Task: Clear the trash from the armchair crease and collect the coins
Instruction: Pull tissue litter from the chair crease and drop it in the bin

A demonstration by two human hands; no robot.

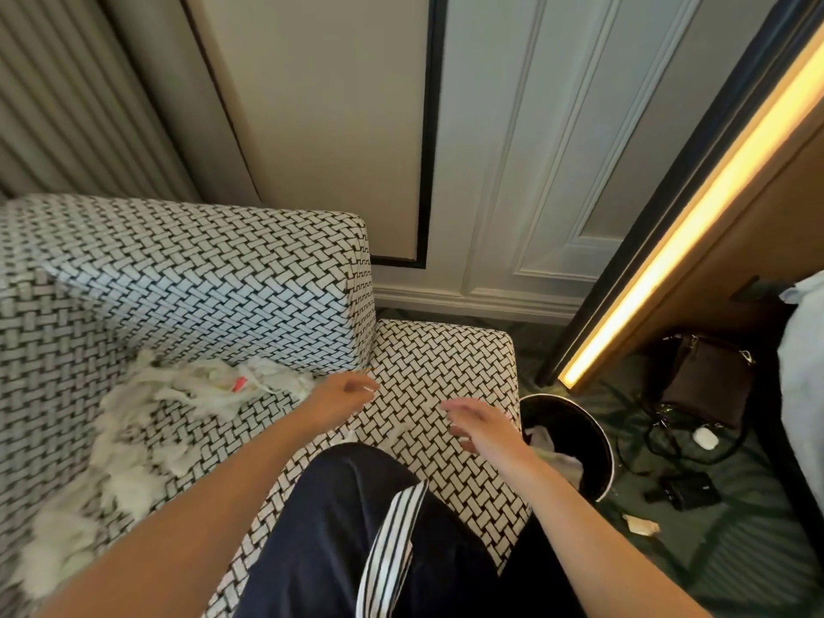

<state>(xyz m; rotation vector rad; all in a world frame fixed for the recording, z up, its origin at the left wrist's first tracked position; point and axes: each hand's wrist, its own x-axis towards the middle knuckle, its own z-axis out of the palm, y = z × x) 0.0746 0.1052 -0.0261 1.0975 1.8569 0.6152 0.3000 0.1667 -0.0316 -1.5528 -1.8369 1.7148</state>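
The right hand [484, 423] hangs just past the person's dark-trousered knee [356, 519], palm down over the armrest of the armchair [437, 354]. Its fingers are loose and spread, holding nothing. It is near the rim of the black bin [599, 443], which stands on the floor just beside the chair with some pale litter already inside.

The left hand [343, 394] reaches a little farther in, toward the corner where armrest and backrest meet. Its fingertips are drawn together and may be pinching some small bit, but from where I stand I cannot tell.

Just beyond it the trash [196, 385], torn white tissue with a red scrap [238, 384] in it, lies heaped along the crease [285, 372] under the backrest and trails down the seat toward the person. I see no coins; if any are there, they are probably under the tissue or down in the crease.

This looks like the clearing step, well short of done. The next move calls for gathering a handful of tissue and carrying it across to the bin. Then fingers must work deep into the crease, feeling for coins and keeping them apart from the litter.
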